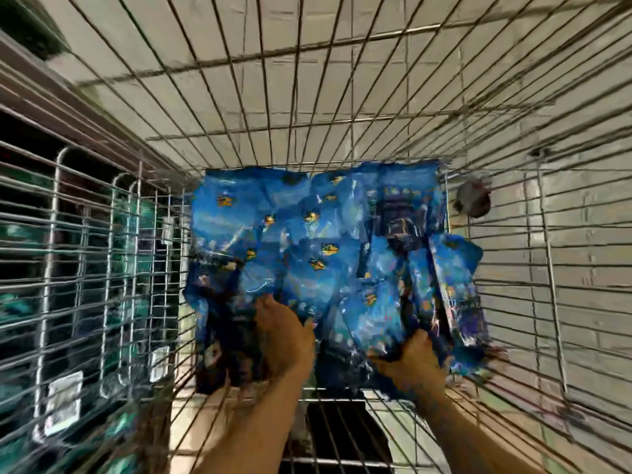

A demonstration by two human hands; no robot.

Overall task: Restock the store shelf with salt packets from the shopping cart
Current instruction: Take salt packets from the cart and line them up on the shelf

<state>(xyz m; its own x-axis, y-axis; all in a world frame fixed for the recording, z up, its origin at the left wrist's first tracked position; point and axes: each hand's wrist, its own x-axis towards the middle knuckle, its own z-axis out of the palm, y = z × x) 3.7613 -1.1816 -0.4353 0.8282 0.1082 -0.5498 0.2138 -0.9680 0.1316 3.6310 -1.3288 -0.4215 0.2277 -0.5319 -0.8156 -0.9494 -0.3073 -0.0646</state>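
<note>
Several blue salt packets (307, 241) lie heaped in the bottom of the wire shopping cart (342, 97), seen from straight above. My left hand (284, 336) reaches into the near side of the heap, its thumb and fingers closing on the edge of a blue packet (301, 289). My right hand (413, 357) grips the lower end of another blue packet (379, 302) at the right of the heap. The frame is blurred by motion, so the fingertips are partly hidden among the packets.
The cart's wire walls rise on all sides of the packets. To the left, through the wire, stands a white wire store rack (85, 268) with greenish goods and price tags. Pale floor tiles (581, 234) show on the right, with a cart wheel (473, 201).
</note>
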